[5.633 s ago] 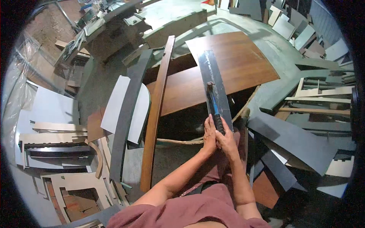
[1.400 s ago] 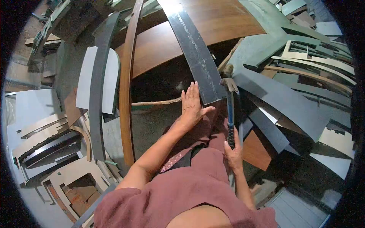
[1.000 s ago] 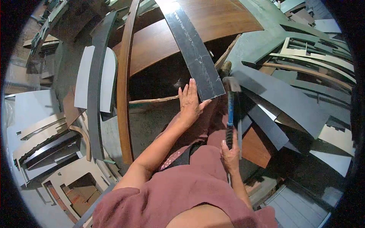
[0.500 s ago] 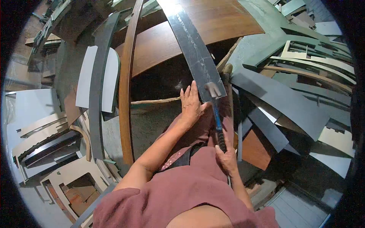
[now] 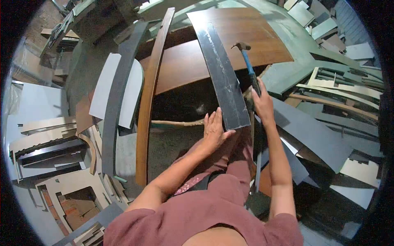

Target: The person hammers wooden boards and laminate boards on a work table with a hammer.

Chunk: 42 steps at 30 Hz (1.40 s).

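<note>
A long black board [image 5: 223, 74] with whitish scratches lies over a brown wood-grain panel [image 5: 254, 35], its near end pointing at my lap. My left hand [image 5: 214, 130] rests against the near left edge of the board, fingers stretched out and thumb along its end. To the right of the board, my right hand [image 5: 262, 102] is closed around the dark grip of a hammer [image 5: 247, 59]. The blue shaft points away from me, and the hammer's head is above the brown panel, off the black board.
A narrow brown wooden strip [image 5: 152, 98] and a dark grey strip [image 5: 119, 94] over white pieces stand to the left. Grey panels [image 5: 308, 127] and cream cut frames [image 5: 361, 158] lie at the right. More offcuts [image 5: 82, 184] are piled at the lower left.
The hammer has swung up and away from the board's near end, with my right hand further forward. My left hand stays by the board; the whole view has shifted.
</note>
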Motion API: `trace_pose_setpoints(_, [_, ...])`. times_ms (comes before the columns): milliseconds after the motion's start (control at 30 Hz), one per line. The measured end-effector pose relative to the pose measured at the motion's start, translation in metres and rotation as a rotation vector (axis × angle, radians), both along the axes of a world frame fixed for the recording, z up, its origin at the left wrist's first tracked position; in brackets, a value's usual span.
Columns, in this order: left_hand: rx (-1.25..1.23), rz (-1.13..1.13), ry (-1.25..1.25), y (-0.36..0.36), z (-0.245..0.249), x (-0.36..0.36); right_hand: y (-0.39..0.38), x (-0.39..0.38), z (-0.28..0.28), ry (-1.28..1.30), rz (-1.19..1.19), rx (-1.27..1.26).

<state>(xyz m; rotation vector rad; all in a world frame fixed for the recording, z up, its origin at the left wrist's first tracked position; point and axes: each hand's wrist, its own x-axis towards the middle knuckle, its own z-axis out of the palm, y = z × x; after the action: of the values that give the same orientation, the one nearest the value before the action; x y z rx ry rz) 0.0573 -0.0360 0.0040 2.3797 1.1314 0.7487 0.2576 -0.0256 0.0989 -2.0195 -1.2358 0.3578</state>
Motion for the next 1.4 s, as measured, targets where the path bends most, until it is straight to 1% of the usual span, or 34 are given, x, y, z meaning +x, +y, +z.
trace_pose_setpoints(33, [0.015,0.005,0.0,-0.001,0.001,0.0,0.025,0.012,-0.009,0.0,0.005,0.015])
trace_pose_setpoints(100, [0.023,-0.014,-0.02,-0.002,0.004,-0.001,0.065,0.033,-0.027,-0.262,-0.036,-0.142])
trace_pose_setpoints(133, [0.013,-0.015,-0.021,-0.002,0.005,-0.001,0.077,0.044,-0.042,-0.26,-0.033,-0.127])
trace_pose_setpoints(200, [0.046,-0.023,-0.058,-0.004,0.0,-0.003,0.098,0.061,-0.065,-0.417,-0.04,-0.036])
trace_pose_setpoints(233, [0.041,-0.03,-0.063,-0.003,0.002,-0.003,0.104,0.06,-0.063,-0.418,-0.037,-0.027])
trace_pose_setpoints(300, [0.051,-0.029,-0.066,-0.002,0.003,-0.002,0.106,0.058,-0.063,-0.489,-0.111,-0.125])
trace_pose_setpoints(367, [0.048,-0.037,-0.067,-0.002,0.002,-0.002,0.102,0.051,-0.056,-0.478,-0.131,-0.148])
trace_pose_setpoints(433, [0.04,-0.03,-0.027,-0.003,0.001,0.0,0.093,0.049,-0.055,-0.699,-0.116,0.045])
trace_pose_setpoints(467, [0.039,-0.033,-0.029,-0.005,-0.001,-0.001,0.087,0.042,-0.05,-0.702,-0.119,0.043])
trace_pose_setpoints(533, [0.07,-0.024,-0.026,-0.004,-0.002,0.0,0.082,0.026,-0.037,-0.519,-0.097,0.121])
trace_pose_setpoints(567, [0.077,-0.025,-0.032,-0.002,-0.002,0.001,0.081,0.019,-0.038,-0.433,-0.015,0.149])
trace_pose_setpoints(633, [0.06,-0.016,0.005,-0.004,-0.002,0.001,0.079,0.002,-0.034,-0.264,0.035,0.044])
trace_pose_setpoints(700, [0.062,-0.027,0.016,-0.005,-0.003,0.001,0.087,-0.005,-0.038,-0.188,0.022,-0.112])
trace_pose_setpoints(733, [0.058,-0.025,0.026,-0.004,-0.003,0.001,0.092,-0.009,-0.036,-0.088,0.009,-0.226])
trace_pose_setpoints(767, [0.072,-0.031,0.028,-0.004,-0.002,0.0,0.094,-0.012,-0.039,-0.019,0.036,-0.182])
trace_pose_setpoints(833, [0.065,-0.044,-0.004,-0.004,-0.001,-0.001,0.114,-0.004,-0.078,0.048,0.07,-0.252])
trace_pose_setpoints(867, [0.077,-0.054,-0.004,-0.003,-0.002,-0.002,0.114,-0.008,-0.077,0.057,0.005,-0.228])
trace_pose_setpoints(933, [0.034,-0.053,-0.017,-0.003,-0.004,-0.002,0.108,-0.014,-0.077,0.068,-0.032,-0.168])
trace_pose_setpoints(967, [0.044,-0.08,-0.02,0.0,0.011,-0.003,0.107,-0.015,-0.073,0.075,-0.064,-0.114])
trace_pose_setpoints(1000, [-0.052,-0.114,-0.13,0.003,0.025,-0.008,0.111,-0.016,-0.07,0.088,-0.014,-0.023])
trace_pose_setpoints(1033, [-0.195,-0.212,-0.209,-0.007,0.034,-0.009,0.09,-0.006,-0.077,0.121,-0.036,0.04])
trace_pose_setpoints(1067, [-0.27,-0.347,-0.337,-0.008,0.028,-0.01,0.078,-0.002,-0.071,0.18,-0.027,0.058])
trace_pose_setpoints(1100, [-0.768,-0.437,-0.656,-0.018,0.045,-0.007,0.06,0.004,-0.061,0.242,-0.02,0.071])
trace_pose_setpoints(1133, [-0.664,-0.415,-0.555,-0.02,0.037,-0.015,0.039,0.013,-0.056,0.322,-0.048,0.053])
trace_pose_setpoints(1167, [-0.438,-0.433,-0.438,-0.018,0.037,-0.023,0.012,0.017,-0.048,0.397,-0.069,0.039])
trace_pose_setpoints(1200, [-0.542,-0.398,-0.405,-0.022,0.051,-0.027,-0.028,0.013,-0.005,0.389,-0.111,0.071])
trace_pose_setpoints(1233, [-0.535,-0.395,-0.448,-0.024,0.062,-0.03,-0.054,0.026,-0.002,0.42,-0.141,0.084])
trace_pose_setpoints(1267, [-0.58,-0.316,-0.422,-0.026,0.055,-0.036,-0.086,0.034,0.015,0.373,-0.181,0.041])
trace_pose_setpoints(1300, [-0.62,-0.232,-0.393,-0.029,0.049,-0.044,-0.114,0.048,0.018,0.37,-0.249,-0.041])
trace_pose_setpoints(1333, [-0.631,-0.238,-0.39,-0.032,0.049,-0.048,-0.146,0.058,0.023,0.234,-0.267,0.019])
trace_pose_setpoints(1367, [-0.651,-0.185,-0.293,-0.035,0.049,-0.051,-0.179,0.082,0.007,0.158,-0.32,0.013])
trace_pose_setpoints(1400, [-0.669,-0.129,-0.191,-0.038,0.047,-0.056,-0.209,0.093,0.018,0.026,-0.398,-0.157])
